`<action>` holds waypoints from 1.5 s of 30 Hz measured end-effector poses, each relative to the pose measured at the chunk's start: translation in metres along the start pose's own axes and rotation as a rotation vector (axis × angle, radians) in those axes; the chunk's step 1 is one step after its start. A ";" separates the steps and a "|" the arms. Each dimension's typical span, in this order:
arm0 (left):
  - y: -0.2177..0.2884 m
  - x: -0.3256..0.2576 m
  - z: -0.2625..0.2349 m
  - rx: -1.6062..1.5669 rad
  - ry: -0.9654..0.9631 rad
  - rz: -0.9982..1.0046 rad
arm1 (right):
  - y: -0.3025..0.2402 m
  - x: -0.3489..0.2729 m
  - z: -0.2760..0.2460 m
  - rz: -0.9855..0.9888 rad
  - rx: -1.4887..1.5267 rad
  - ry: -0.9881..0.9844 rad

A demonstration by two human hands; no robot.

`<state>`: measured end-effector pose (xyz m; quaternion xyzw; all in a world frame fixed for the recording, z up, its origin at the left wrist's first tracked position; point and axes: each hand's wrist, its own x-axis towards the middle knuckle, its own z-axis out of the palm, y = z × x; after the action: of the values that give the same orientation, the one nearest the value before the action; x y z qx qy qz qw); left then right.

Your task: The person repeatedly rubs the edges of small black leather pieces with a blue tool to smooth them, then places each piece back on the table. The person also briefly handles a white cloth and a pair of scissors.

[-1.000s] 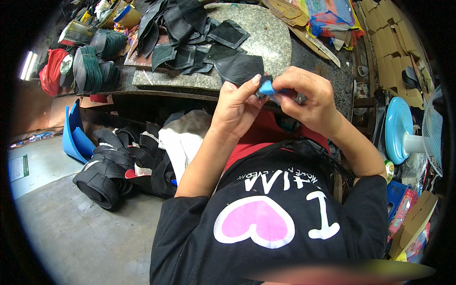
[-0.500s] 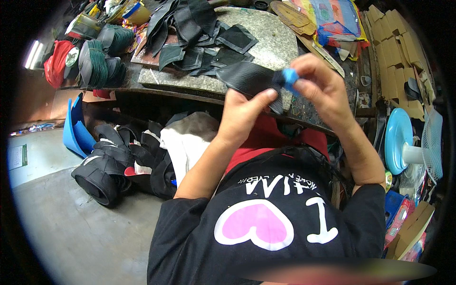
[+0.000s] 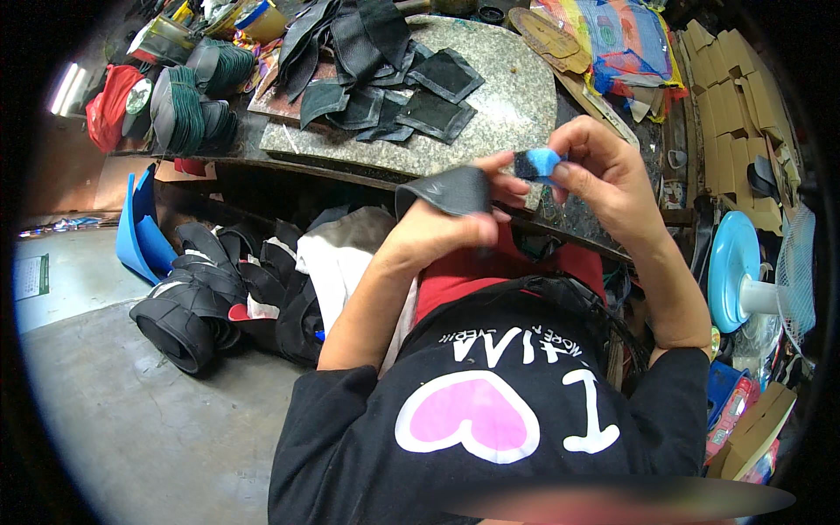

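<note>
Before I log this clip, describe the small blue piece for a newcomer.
Find the speckled slab. By its lower right corner, the right hand pinches the small piece. Bright blue sets it apart from the dark curved piece at the left hand.

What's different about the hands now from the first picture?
The left hand and its black piece came down toward the black shirt. The right hand moved right, still pinching the blue-and-black scrap. It hasn't let go. The black squares stayed on the stone slab.
</note>
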<state>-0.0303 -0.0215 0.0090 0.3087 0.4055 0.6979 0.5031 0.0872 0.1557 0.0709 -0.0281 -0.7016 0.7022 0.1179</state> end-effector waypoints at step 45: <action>0.024 0.057 0.005 -0.080 0.373 0.236 | 0.013 0.038 -0.006 -0.046 -0.008 0.161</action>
<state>-0.0542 0.0305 0.0342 0.1995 0.4245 0.8126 0.3460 0.0501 0.1696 0.0628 -0.0690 -0.6931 0.6919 0.1899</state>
